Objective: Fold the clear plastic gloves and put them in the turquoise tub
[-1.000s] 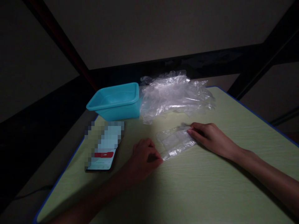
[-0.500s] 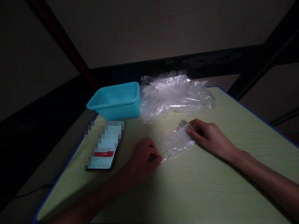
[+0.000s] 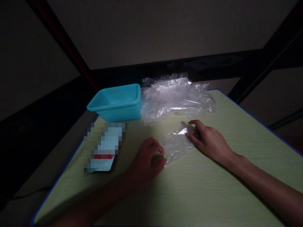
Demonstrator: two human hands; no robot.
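Dim light in here, a dull, dark wall (image 3: pixel 153 34) at the back with a black band (image 3: pixel 203 64) running across it, and in front of it a pale green tabletop (image 3: pixel 201 192) with fine streaks like wood grain and a thin blue edge. Out in the middle lies the clear plastic piece (image 3: pixel 176 145), a thin, flat, roughly oblong film, see-through enough to show the green below, wrinkled along its near side and catching a bright glint at its far edge. And look at the hands: the left hand (image 3: pixel 146 164) is at the film's left end, thumb and forefinger curved and parted, a clear gap between the tips. The right hand (image 3: pixel 211 142) is over at the other end, thumb down by the film, forefinger bent and lifted apart from it, so no closed pinch on either side. Beyond them, a broad heap of crumpled clear film (image 3: pixel 176 99) spreads out, all ragged edges, soft folds and shiny white streaks. Just beside it on the left sits the turquoise basin (image 3: pixel 118 112), smooth plastic, rounded corners, rolled rim, walls tapering down. Nearer, below the basin, there's the phone (image 3: pixel 113 142), flat and slab-shaped, its lit screen partly blurred into blocks, with a red bar across it.
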